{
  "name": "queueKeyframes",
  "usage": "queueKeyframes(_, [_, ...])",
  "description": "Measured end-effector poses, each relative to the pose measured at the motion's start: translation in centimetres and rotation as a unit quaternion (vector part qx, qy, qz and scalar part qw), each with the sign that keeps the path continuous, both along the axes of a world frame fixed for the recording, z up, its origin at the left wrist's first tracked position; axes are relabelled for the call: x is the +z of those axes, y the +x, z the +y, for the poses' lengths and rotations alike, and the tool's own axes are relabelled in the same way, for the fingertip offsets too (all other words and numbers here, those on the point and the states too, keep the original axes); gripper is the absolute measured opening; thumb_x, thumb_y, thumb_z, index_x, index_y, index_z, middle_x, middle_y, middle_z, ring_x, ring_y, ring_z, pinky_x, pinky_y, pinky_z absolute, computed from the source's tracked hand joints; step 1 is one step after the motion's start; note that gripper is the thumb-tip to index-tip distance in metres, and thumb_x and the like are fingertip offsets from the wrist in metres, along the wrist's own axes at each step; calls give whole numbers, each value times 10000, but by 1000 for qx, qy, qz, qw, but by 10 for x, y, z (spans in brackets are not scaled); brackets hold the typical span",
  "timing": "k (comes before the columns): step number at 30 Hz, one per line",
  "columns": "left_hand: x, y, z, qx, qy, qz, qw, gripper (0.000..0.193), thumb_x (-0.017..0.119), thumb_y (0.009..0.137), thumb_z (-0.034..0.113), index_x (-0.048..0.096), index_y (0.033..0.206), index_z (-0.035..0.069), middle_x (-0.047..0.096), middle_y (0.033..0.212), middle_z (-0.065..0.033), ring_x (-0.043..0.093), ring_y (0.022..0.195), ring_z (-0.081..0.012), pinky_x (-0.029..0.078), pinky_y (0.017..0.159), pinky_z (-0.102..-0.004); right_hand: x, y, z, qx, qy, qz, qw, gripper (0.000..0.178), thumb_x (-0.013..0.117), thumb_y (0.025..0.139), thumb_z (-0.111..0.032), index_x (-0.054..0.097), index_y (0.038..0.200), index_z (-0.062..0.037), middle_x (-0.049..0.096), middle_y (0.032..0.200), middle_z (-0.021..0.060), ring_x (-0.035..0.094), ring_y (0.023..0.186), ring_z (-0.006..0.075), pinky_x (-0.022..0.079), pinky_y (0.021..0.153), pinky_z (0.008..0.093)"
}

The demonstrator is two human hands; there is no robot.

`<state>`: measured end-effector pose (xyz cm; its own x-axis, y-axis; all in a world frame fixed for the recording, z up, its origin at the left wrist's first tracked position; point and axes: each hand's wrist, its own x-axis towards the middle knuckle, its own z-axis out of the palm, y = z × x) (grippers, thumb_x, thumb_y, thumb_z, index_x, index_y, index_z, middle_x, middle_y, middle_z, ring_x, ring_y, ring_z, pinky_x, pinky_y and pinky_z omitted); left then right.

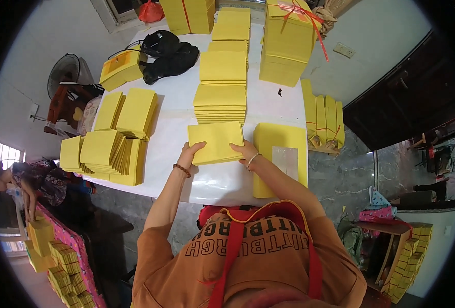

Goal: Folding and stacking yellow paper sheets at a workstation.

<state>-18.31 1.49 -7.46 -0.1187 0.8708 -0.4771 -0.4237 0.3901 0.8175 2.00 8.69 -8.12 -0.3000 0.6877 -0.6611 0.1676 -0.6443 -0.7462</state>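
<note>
Between my two hands is a stack of yellow paper (216, 141), held level over the near part of the white-covered table. My left hand (191, 152) grips its left edge, thumb on top and fingers underneath. At the right edge my right hand (246, 150) holds it the same way. Just beyond lies a row of yellow paper stacks (220, 96), layered and running toward the far edge. Right of my right hand rests a larger yellow paper pile (281, 134) with a pale, shiny rectangle on top.
Several yellow stacks (104, 149) sit on the table's left. Black bundled cloth or bag (171, 56) lies farther back. A tall pile tied with red ribbon (287, 43) stands at far right. Tied bundles (324, 120) are beside the table. Another person (30, 187) works at far left.
</note>
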Motion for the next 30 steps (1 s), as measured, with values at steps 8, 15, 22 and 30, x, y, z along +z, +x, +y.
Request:
queueKeyframes(8, [-11, -4, -10, 61, 28, 25, 997, 595, 659, 762, 218, 323, 1178, -40, 512, 1094, -147, 540, 997, -210, 458, 853, -315, -6, -10, 0, 11, -27, 1, 1000, 529, 717, 705, -332, 505, 1169, -193, 588, 998, -36, 489, 871, 112, 344, 660, 292])
queueKeyframes(15, [-7, -16, -46, 143, 125, -6, 982, 844, 709, 695, 106, 149, 1325, 61, 395, 1230, -166, 459, 1118, -255, 424, 920, -365, 2, -17, -6, 88, 52, 118, 988, 963, 768, 635, -165, 174, 1393, -160, 380, 1308, 37, 396, 1186, 196, 335, 967, 370])
queueKeyframes(22, [13, -55, -55, 49, 275, 75, 957, 1094, 708, 668, 50, -97, 1397, 175, 330, 1310, -165, 406, 1178, -274, 366, 969, -386, 25, -43, -8, 142, 183, 209, 950, 1215, 779, 595, -37, -118, 1407, -152, 193, 1414, 108, 233, 1298, 213, 302, 1024, 358])
queueKeyframes(30, [-38, -94, -59, -148, 264, 346, 888, 1346, 855, 529, 147, -192, 1370, 72, 440, 1262, -180, 414, 1186, -292, 322, 1003, -367, -26, -50, -29, 181, 411, 8, 893, 1169, 843, 508, -127, 73, 1385, -48, 306, 1298, 158, 330, 1224, 274, 315, 1021, 353])
